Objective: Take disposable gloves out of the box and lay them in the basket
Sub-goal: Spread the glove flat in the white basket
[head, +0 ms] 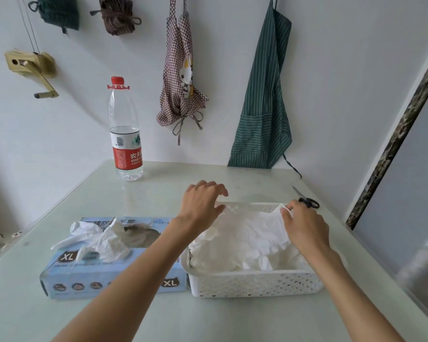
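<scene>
A blue glove box (109, 275) marked XL lies at the left of the table, with white gloves (101, 239) spilling out of its top opening. Right beside it stands a white perforated basket (255, 283) holding a pile of white gloves (247, 245). My left hand (204, 206) hovers over the basket's far left corner with fingers spread, touching the top glove's edge. My right hand (305, 227) is over the basket's far right side and pinches the edge of that top glove between thumb and fingers.
A water bottle (125, 134) with a red cap stands at the back of the table (158, 317). Black scissors (307, 199) lie just behind the basket's right corner. Two aprons hang on the wall behind. A window frame runs along the right.
</scene>
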